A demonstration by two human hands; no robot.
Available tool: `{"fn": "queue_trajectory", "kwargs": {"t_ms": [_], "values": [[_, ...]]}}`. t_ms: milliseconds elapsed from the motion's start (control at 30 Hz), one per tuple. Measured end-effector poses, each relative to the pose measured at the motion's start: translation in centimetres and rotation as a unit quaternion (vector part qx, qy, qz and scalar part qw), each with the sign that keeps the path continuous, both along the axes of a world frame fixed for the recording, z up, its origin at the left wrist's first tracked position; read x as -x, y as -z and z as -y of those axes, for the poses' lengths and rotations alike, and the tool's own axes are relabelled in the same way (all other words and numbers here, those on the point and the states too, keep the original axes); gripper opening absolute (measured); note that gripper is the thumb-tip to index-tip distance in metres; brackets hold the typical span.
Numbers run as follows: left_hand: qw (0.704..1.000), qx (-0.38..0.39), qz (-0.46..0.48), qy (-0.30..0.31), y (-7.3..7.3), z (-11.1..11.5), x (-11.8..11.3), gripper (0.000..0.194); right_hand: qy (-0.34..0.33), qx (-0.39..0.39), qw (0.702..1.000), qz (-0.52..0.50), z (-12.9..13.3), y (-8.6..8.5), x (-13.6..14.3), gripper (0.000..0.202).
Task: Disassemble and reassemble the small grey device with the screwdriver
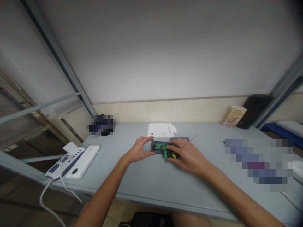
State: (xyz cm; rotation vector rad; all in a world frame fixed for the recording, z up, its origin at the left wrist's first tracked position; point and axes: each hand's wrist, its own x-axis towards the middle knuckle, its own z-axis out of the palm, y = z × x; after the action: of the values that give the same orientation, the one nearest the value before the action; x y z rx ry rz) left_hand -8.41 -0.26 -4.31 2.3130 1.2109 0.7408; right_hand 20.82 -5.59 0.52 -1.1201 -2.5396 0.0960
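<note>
A small dark device case with a green circuit board (pixel 161 147) lies in the middle of the grey table (pixel 151 176). My left hand (pixel 139 149) rests at its left edge, thumb and fingers around the case's side. Over the right part of the board lies my right hand (pixel 186 154), its fingers pressing on it; a small yellow part (pixel 174 155) shows under them. A dark flat cover (pixel 180 139) lies just behind my right hand.
A white sheet (pixel 159 130) with a small white object (pixel 172 128) lies behind the case. At the left edge sits a white power strip (pixel 73 160) with cables. A cardboard box (pixel 233 116) and a black container (pixel 254 110) stand at the back right.
</note>
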Motion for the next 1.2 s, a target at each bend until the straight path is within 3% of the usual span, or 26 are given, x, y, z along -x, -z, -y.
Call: {"fn": "queue_trajectory", "kwargs": {"t_ms": [267,500,800,1200], "values": [[1.000,0.023,0.004,-0.003,-0.1,-0.2,0.1,0.080,-0.013,-0.003,0.999,0.043,-4.7,0.5,1.7,0.039],[0.999,0.031,0.004,-0.006,0.0,-0.4,0.2,0.075,-0.009,0.012,1.000,-0.011,-4.2,1.1,1.4,0.035],[1.000,0.027,0.011,0.001,0.9,-1.0,0.5,0.076,0.009,0.004,1.000,0.004,-3.5,1.4,1.8,0.036],[1.000,0.027,0.009,0.007,0.6,-0.7,0.3,0.074,0.026,0.011,1.000,-0.013,-2.9,1.7,2.0,0.034]]}}
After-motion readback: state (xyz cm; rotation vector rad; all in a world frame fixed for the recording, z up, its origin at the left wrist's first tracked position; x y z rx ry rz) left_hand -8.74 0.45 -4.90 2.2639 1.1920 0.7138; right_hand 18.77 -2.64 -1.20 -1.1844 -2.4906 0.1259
